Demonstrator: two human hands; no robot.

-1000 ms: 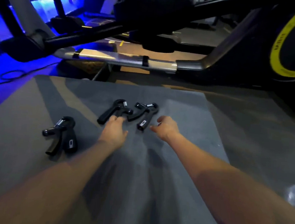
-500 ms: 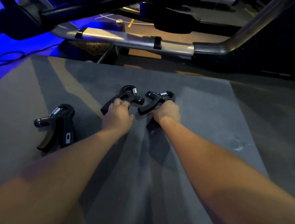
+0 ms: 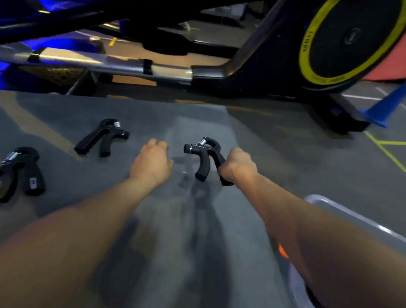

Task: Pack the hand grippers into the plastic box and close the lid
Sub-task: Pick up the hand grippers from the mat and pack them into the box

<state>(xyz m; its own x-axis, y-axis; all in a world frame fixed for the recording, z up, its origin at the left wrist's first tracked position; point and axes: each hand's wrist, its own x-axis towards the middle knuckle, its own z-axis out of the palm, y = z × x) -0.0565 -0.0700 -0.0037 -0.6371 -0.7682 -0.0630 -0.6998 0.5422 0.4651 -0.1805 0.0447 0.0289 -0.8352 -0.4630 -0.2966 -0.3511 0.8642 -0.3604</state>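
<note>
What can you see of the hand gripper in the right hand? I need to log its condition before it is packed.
The held hand gripper is black, seemingly matte plastic, with two curved handles, a looped top, a metal coil spring and a knob pointing left. The right hand grips its right handle; the left handle hangs free. Whether it touches the grey mat is unclear. No damage shows.

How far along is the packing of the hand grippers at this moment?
Done: nothing visibly packed. In hand: the right hand grips one handle of a black spring hand gripper; the left hand is curled and holds nothing. Left: two more black hand grippers lie on the grey mat; the clear plastic box is mostly hidden by the forearm, no lid visible.
</note>
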